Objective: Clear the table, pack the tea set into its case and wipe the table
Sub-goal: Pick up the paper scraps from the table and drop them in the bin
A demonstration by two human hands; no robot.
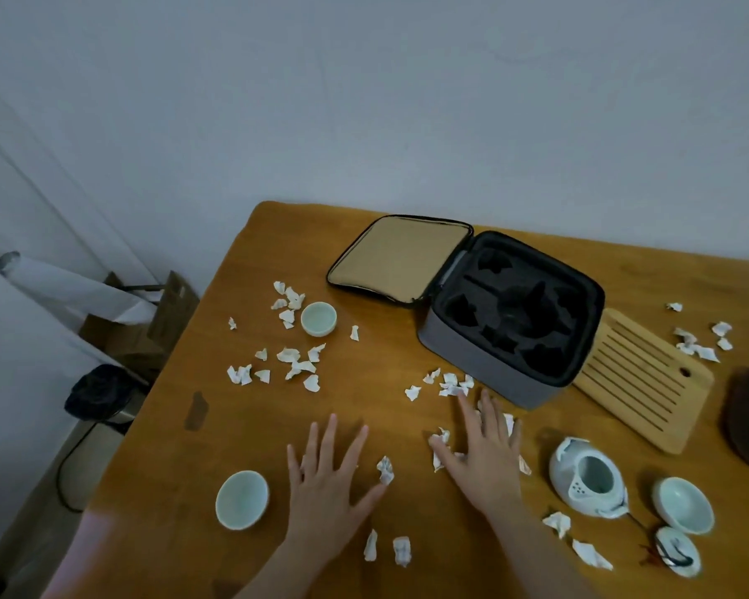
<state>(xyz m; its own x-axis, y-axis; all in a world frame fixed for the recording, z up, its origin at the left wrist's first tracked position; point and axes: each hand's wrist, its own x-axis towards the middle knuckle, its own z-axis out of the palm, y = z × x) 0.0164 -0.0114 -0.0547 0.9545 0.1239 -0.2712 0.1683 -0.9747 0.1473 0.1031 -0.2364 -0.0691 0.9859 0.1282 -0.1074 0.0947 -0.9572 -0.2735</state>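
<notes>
Ten fingers (330, 434) spread, left hand (325, 482) flat on table (385, 404), right hand (481, 460) pressing paper scraps (439, 438), case (485, 365) open behind

At the back of our table (385, 339) we have the open case (511, 322), its lid (401, 257) flat to its left and a slatted tray (641, 382) just beside its right. Paper scraps (297, 365) lie scattered before it. Our left hand (325, 482) and right hand (481, 456) rest flat among them, with the teapot (586, 477) to their right.
</notes>
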